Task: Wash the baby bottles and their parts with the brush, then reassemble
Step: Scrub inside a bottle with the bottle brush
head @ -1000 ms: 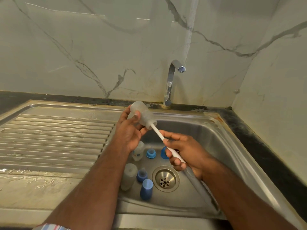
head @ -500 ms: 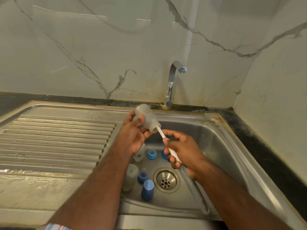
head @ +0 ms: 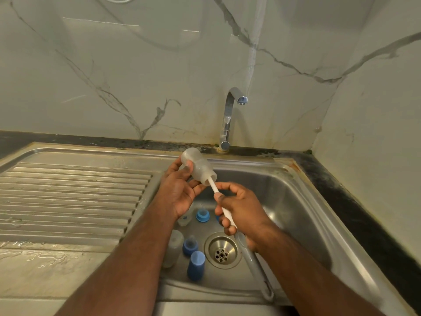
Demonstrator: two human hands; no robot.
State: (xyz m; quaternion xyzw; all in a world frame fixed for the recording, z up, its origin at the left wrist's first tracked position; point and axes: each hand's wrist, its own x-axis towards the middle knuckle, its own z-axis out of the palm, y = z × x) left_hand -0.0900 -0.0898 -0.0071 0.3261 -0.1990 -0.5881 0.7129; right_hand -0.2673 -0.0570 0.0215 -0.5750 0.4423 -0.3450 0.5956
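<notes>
My left hand grips a clear baby bottle, tilted with its mouth toward the lower right, above the sink's left rim. My right hand holds the white handle of the brush, whose head is hidden inside the bottle. On the sink floor lie a second clear bottle, a blue cap, a blue ring with teat and another blue ring. A further clear part sits partly behind my left wrist.
The steel sink has a round drain at its middle. A chrome tap stands behind it, with no water running. A ribbed draining board lies to the left, wet along its front. Marble walls close the back and right.
My right hand has pushed the brush further into the bottle, so less white handle shows between hand and bottle mouth. The parts in the sink have not moved.
</notes>
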